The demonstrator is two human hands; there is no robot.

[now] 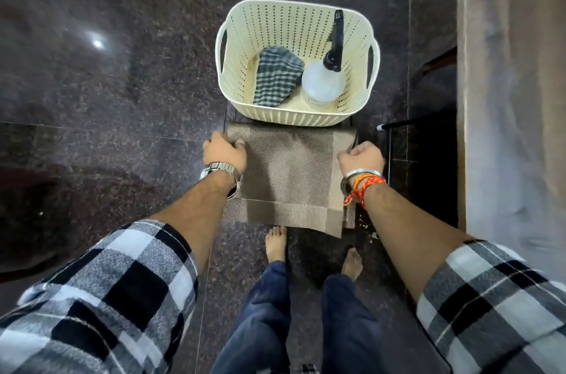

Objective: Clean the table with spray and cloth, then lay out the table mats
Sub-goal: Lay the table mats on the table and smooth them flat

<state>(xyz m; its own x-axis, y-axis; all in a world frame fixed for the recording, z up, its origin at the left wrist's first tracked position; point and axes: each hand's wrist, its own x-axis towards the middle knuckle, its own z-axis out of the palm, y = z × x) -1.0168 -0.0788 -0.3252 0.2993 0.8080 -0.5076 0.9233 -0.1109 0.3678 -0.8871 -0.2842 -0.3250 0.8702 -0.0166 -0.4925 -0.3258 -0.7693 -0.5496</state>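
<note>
A stack of brown woven table mats hangs level above the dark floor, held at both sides. My left hand grips its left edge and my right hand grips its right edge. Just beyond the mats sits a cream perforated basket. Inside it lie a folded checked cloth on the left and a clear spray bottle with a black nozzle on the right. The basket's near edge seems to rest on the far end of the mats.
Polished dark granite floor surrounds everything. My bare feet stand below the mats. A pale wall or furniture side rises at the right, with a thin dark rod sticking out beside it.
</note>
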